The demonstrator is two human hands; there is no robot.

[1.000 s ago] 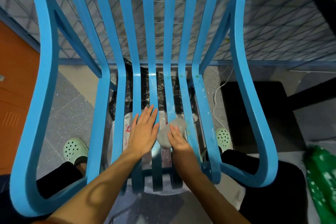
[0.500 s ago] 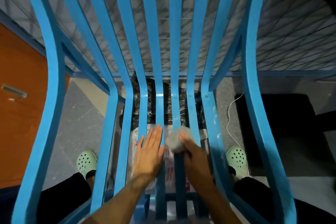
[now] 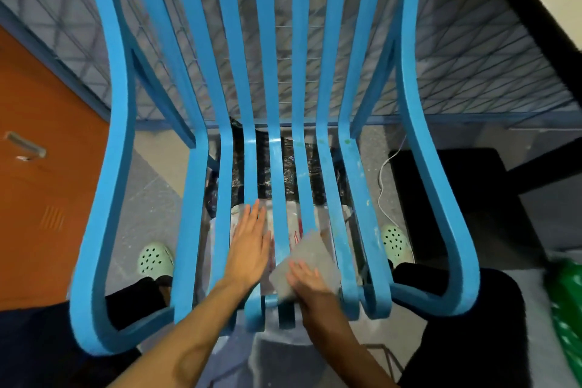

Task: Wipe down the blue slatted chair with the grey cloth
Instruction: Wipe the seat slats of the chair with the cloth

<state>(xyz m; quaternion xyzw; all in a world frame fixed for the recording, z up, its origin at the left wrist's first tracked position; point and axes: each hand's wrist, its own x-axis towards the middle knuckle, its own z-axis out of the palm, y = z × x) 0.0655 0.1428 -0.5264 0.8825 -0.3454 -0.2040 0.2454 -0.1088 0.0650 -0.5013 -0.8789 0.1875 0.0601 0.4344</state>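
Note:
The blue slatted chair (image 3: 117, 167) fills the view, its seat slats running away from me toward the upright back. My left hand (image 3: 250, 246) lies flat, fingers straight, on the left-centre seat slats. Just to its right, the grey cloth (image 3: 310, 253) is spread over two slats near the seat's front edge. My right hand (image 3: 310, 283) presses down on the near part of the cloth with its fingers laid over it.
My feet in pale green clogs (image 3: 156, 258) (image 3: 395, 241) stand either side of the seat. Under the chair lie a black plastic bag (image 3: 283, 173) and white wrapping. An orange door (image 3: 47, 183) is left, a wire mesh (image 3: 472, 57) behind, a green bag (image 3: 567, 309) right.
My right hand has drawn the cloth back along the slats toward the front edge, and the cloth now lies flatter. The left hand stayed flat on the seat. The view has tilted slightly.

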